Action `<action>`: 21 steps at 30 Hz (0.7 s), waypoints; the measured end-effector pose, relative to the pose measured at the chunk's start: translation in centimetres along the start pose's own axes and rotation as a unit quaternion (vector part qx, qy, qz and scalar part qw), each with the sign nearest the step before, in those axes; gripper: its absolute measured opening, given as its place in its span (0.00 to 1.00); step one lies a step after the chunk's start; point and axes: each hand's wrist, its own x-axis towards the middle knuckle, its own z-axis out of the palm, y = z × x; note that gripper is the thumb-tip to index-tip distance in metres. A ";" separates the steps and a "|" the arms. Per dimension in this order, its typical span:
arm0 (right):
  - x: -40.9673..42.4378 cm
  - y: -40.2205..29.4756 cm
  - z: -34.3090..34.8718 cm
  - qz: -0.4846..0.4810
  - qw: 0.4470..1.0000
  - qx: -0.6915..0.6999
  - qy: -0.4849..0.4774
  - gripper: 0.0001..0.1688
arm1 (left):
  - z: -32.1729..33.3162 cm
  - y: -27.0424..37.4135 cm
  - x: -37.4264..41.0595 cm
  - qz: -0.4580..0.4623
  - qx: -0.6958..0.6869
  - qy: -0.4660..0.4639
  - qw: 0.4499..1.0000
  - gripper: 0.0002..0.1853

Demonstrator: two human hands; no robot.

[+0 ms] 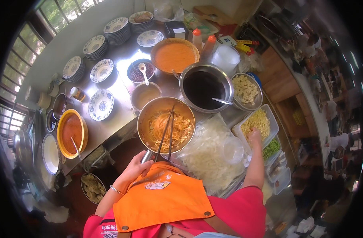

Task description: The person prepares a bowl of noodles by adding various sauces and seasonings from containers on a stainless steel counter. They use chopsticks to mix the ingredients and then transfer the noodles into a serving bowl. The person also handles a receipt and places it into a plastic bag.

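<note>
My left hand [141,165] grips the handle of a metal pan [141,128] in front of my apron. Inside lie orange-sauced noodles [169,125] with pale bits among them. A pair of long dark chopsticks [166,131] rests in the pan, the near ends poking over the rim by my left hand. Over to the right, my right hand [254,135] reaches into a clear plastic tub [275,125] of yellowish bean sprouts [261,119]; its fingertips are partly buried. A large plastic bag of pale noodles [208,148] lies between the pan and my right arm, with a clear plastic bowl [233,150] on it.
Beyond the pan stand a steel bowl of dark liquid [203,86], a bowl of orange sauce [177,55] and a bowl of pale cubes [245,89]. Patterned plates [101,104] and plate stacks [117,26] stand left. A yellow sauce tub [83,131] sits near the counter edge.
</note>
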 end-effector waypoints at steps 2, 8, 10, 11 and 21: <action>0.3 0.8 0.2 -0.001 0.999 -0.024 -0.027 0.10 | -0.4 0.3 0.4 0.001 0.010 -0.022 1.000 0.10; -0.3 0.8 -3.3 -0.050 0.959 0.090 0.265 0.09 | -2.5 -0.5 -0.6 0.030 0.027 -0.028 0.999 0.09; -0.4 -1.2 -5.2 -0.067 0.955 0.114 0.264 0.07 | -3.5 -0.8 -0.9 0.031 0.030 -0.021 0.999 0.09; -0.1 -2.5 -7.0 -0.076 0.954 0.126 0.263 0.07 | -3.9 -0.8 -1.1 0.031 0.031 -0.017 0.999 0.09; -15.9 -41.6 -13.1 -0.382 0.876 0.290 -0.055 0.13 | -7.6 -2.8 -2.1 0.057 0.011 -0.006 0.998 0.09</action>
